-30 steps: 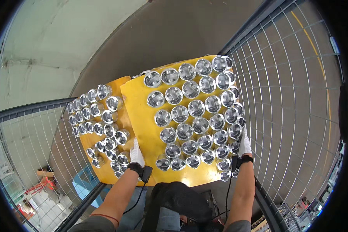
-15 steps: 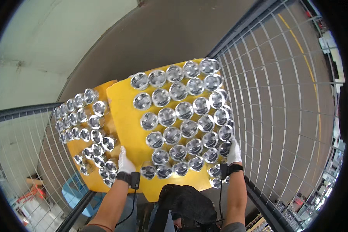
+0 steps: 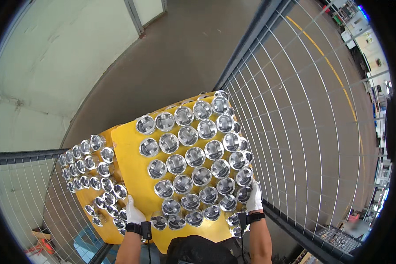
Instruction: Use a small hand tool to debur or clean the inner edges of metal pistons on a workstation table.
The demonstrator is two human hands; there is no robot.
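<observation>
A yellow board (image 3: pixel 130 154) lies in front of me, bearing rows of shiny metal pistons (image 3: pixel 201 176). My left hand (image 3: pixel 134 213), in a white glove, grips the board's left edge near its front corner; part of its fingers is hidden. On the opposite edge my right hand (image 3: pixel 254 198), also white-gloved, is closed at the board's side, right against the outermost pistons. Its fingertips are mostly out of sight. More pistons show below the board along its right and far edges, on a layer underneath.
To the left a second, lower yellow board (image 3: pixel 92 196) carries more pistons (image 3: pixel 90 163). Wire mesh panels (image 3: pixel 290 132) with dark frames flank the stack. A pale wall (image 3: pixel 53 66) rises at the far left, and a blue plastic container (image 3: pixel 86 242) stands beyond the left mesh.
My view has shifted, so the boards, pistons and both hands appear lower and a little left in the picture. Both hands keep their places at the board's edges.
</observation>
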